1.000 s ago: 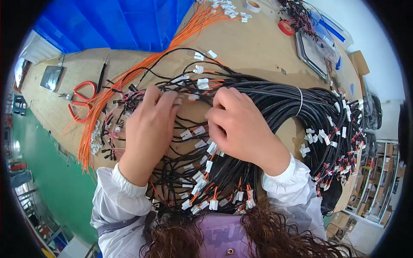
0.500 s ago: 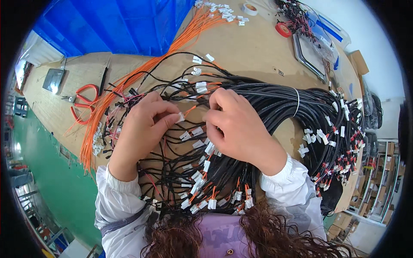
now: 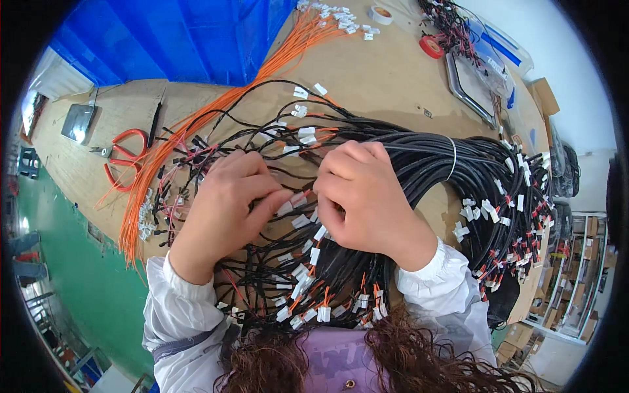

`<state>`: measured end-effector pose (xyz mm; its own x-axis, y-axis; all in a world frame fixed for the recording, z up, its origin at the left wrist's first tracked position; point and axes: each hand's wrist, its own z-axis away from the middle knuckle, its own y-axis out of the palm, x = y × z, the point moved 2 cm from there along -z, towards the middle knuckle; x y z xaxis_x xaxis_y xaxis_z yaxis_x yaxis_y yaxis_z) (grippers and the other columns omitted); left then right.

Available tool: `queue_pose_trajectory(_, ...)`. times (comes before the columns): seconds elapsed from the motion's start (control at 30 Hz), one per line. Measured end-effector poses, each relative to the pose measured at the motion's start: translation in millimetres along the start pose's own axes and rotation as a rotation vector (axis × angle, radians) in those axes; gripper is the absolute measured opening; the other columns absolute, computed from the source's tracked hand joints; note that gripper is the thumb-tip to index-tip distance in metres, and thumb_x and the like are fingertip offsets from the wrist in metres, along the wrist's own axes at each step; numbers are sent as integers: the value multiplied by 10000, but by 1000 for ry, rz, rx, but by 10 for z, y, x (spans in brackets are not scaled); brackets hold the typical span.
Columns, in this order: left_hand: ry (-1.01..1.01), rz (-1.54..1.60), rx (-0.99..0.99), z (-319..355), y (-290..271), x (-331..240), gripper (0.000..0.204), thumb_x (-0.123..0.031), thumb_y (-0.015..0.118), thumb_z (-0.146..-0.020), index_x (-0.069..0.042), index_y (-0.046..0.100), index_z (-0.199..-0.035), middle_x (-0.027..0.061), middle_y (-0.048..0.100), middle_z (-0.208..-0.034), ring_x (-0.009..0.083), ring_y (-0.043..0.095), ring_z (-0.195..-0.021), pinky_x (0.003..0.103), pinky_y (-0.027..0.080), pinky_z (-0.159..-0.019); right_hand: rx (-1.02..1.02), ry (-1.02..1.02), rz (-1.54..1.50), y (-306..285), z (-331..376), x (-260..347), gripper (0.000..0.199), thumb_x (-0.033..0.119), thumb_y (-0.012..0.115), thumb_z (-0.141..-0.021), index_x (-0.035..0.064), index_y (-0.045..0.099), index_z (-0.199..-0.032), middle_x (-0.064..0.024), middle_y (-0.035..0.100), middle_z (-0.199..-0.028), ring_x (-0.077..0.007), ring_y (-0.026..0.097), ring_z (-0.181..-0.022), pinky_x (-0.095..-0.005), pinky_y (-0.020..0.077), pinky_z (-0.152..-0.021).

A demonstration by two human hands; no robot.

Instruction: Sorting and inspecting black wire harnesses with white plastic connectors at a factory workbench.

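Over a bundle of black cables, my two hands work close together. My left hand is closed, thumb and forefinger pinching a small white plug connector. My right hand is just right of it, fingers curled in a pinch at the reddish wire that leads from this connector. Its fingertips are partly hidden behind the knuckles. Around and below both hands lie several more cable ends with white connectors and short orange wires. Black braided branches with pink wires spread out beyond my left hand.
A blue plastic bin stands at the far left, beside a long bunch of orange wires. Red-handled pliers lie left of these. White tape and red tape sit at the back. A cable tie rings the cables.
My left hand has moved slightly nearer and to the right, away from the previous white connector to a lower one. My right hand has also come a little nearer.
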<state>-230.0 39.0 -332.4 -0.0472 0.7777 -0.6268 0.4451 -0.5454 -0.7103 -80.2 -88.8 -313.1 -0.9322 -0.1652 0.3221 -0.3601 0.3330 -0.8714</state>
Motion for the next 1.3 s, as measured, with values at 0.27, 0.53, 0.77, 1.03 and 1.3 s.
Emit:
queue_pose_trajectory(0.27,-102,-188,-168,0,209,-56,297,-118,686,-804,-53,592,-1078,114,578,-883,326,581,-830,420,465,-705,-253,121,153,7,-32,-62,185,90,664,-760,83,610,-937,-47,521,-889,-243,508,-873,-391,362,-761)
queue_pose_trajectory(0.53,-31,-115,-160,5,175,-96,125,-127,663,-842,-19,658,-904,133,566,-831,333,563,-773,420,448,-689,-167,160,181,8,10,-133,128,146,687,-801,92,591,-867,-28,525,-905,-231,507,-916,-391,351,-795)
queue_pose_trajectory(0.77,-166,351,-82,-77,134,-49,185,-128,544,-961,33,632,-985,147,619,-875,294,595,-808,334,461,-732,-273,93,7,-33,5,-128,91,115,640,-842,94,554,-861,-38,525,-884,-245,519,-860,-382,345,-789)
queue_pose_trajectory(1.03,-323,653,-62,-12,173,-8,179,-123,516,-987,26,610,-1019,63,610,-886,152,558,-844,275,446,-773,-215,99,-34,-67,11,-118,55,104,592,-865,86,540,-858,-58,522,-852,-268,516,-841,-390,348,-791)
queue_pose_trajectory(1.3,-373,721,-71,-1,147,-16,170,-125,540,-971,26,614,-994,71,593,-858,165,550,-799,275,440,-745,-208,67,-14,-43,1,-116,54,89,591,-844,78,545,-871,-61,549,-848,-272,540,-851,-393,362,-788)
